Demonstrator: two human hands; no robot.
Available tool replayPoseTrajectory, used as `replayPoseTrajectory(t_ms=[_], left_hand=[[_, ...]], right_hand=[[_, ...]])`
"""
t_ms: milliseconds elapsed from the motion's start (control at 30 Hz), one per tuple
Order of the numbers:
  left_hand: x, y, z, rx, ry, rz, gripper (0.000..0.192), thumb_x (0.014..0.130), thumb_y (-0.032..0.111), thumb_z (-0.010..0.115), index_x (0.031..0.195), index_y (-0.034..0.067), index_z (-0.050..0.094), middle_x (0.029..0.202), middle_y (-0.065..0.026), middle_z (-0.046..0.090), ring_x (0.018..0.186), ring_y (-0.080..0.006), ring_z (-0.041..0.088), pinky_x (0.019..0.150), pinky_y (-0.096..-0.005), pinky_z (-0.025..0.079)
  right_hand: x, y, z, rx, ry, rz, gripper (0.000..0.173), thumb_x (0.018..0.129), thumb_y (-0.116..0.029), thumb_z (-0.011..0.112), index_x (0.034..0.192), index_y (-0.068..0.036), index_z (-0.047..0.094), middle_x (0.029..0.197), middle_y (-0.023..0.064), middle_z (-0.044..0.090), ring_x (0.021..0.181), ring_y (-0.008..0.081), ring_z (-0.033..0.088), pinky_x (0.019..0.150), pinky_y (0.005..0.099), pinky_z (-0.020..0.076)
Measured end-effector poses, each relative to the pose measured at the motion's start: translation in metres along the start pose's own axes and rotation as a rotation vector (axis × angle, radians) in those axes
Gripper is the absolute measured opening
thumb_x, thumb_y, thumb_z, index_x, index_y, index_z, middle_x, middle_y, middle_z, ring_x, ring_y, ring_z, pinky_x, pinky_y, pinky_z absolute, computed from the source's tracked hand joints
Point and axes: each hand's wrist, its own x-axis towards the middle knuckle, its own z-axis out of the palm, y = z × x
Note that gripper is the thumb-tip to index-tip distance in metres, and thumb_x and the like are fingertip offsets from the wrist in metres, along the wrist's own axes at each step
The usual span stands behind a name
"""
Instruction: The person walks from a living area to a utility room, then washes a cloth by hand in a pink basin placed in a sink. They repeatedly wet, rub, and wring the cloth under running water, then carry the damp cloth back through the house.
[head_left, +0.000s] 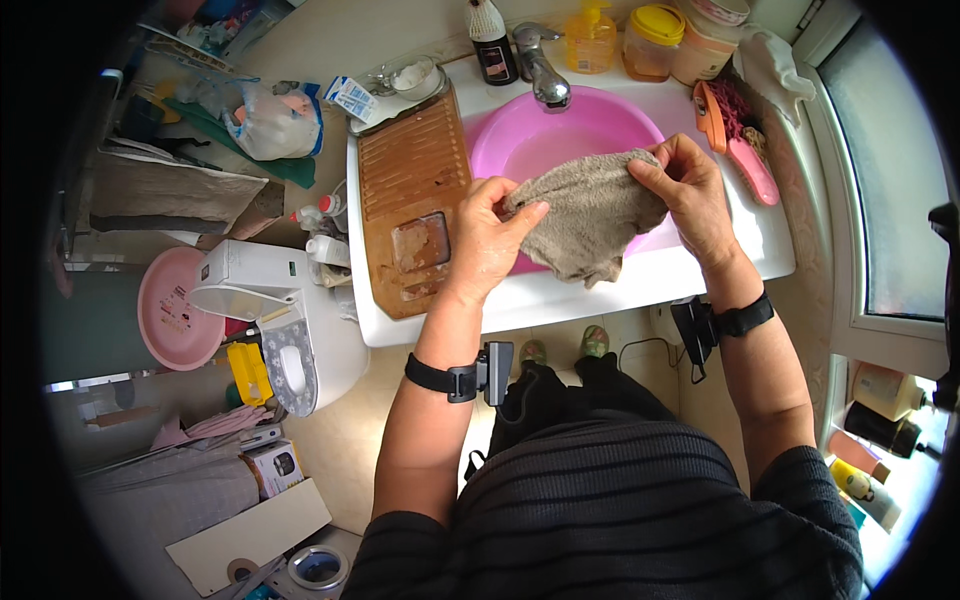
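A grey-brown terry cloth (589, 214) is stretched between my two hands, its lower edge hanging ragged. My left hand (484, 240) pinches the cloth's left end between thumb and fingers, and wet spots glisten on its back. At the upper right corner, my right hand (690, 195) grips the fabric the same way. Below the cloth a pink plastic basin (499, 139) stands in the white sink (675, 262); the cloth hides part of its inside. The chrome faucet (551, 86) juts out over the basin's far rim.
A brown washboard (412, 165) covers the sink's left side. Behind the basin are a dark bottle (493, 56), a yellow pump bottle (591, 41) and a yellow-lidded jar (652, 45). Orange (709, 116) and pink brushes (752, 171) lie right. A toilet (322, 322) stands left.
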Motion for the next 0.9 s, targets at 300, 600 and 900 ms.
replayPoseTrajectory(t_ms=[300,600,900], left_hand=[[0.003,-0.008,-0.005,0.699,-0.21,0.011,0.044,0.084,0.015,0.069,0.124,-0.001,0.058,0.128,-0.0156,0.049,0.11,-0.0263,0.056,0.094,-0.0346,0.046],[0.04,-0.033,-0.034,0.421,-0.209,-0.053,0.033,0.09,0.014,0.065,0.118,-0.002,0.06,0.112,-0.0136,0.055,0.093,-0.0204,0.061,0.084,-0.0321,0.051],[0.057,-0.05,-0.047,0.317,-0.287,-0.067,0.03,0.092,0.013,0.064,0.117,-0.003,0.059,0.111,-0.0118,0.055,0.093,-0.0187,0.061,0.082,-0.0298,0.051]], right_hand=[[0.002,0.052,-0.046,-0.937,-0.366,-0.036,0.026,0.081,-0.02,0.069,0.101,-0.005,0.063,0.118,0.0147,0.062,0.102,0.0346,0.061,0.088,0.0415,0.0492],[0.049,0.069,-0.004,-1.17,-0.606,0.218,0.035,0.083,-0.019,0.064,0.116,-0.007,0.06,0.107,0.0169,0.066,0.107,0.0333,0.061,0.09,0.0417,0.0484],[0.053,0.143,0.067,-1.289,-0.977,0.367,0.059,0.084,-0.013,0.056,0.141,-0.025,0.045,0.151,0.0116,0.031,0.14,0.0345,0.031,0.109,0.0492,0.0363]])
